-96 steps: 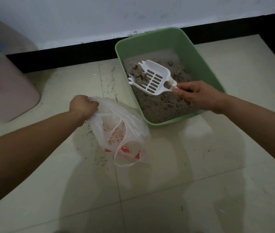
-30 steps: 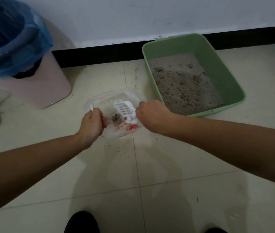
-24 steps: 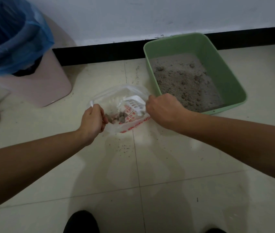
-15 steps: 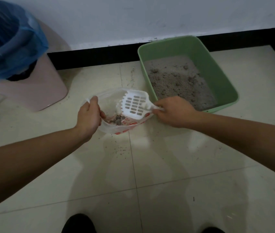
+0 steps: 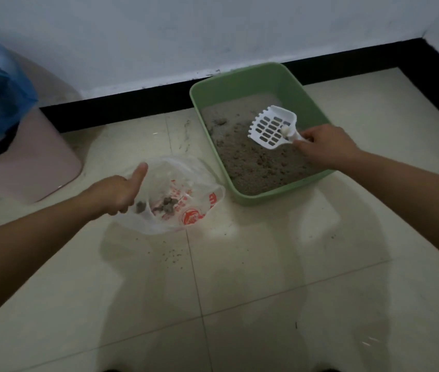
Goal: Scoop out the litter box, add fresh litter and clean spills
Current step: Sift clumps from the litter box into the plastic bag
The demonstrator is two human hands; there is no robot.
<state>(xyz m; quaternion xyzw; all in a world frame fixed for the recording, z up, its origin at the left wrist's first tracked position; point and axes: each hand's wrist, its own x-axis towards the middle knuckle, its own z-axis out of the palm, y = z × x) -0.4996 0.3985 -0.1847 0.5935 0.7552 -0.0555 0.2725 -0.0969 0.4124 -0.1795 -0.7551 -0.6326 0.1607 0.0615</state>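
The right hand (image 5: 329, 147) grips the handle of the white slotted litter scoop (image 5: 272, 127). The scoop has moved from above the plastic bag (image 5: 188, 181) to above the litter in the green litter box (image 5: 239, 84). The left hand (image 5: 117, 193), fingers curled and thumb raised, still holds the bag's left rim. Waste clumps (image 5: 168, 204) lie inside the bag, and spilled grains (image 5: 172, 256) lie on the near floor tile (image 5: 239, 291).

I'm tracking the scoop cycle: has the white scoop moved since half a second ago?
Yes. The white scoop, held by the right hand, has left the plastic bag and is now over the litter in the green litter box.
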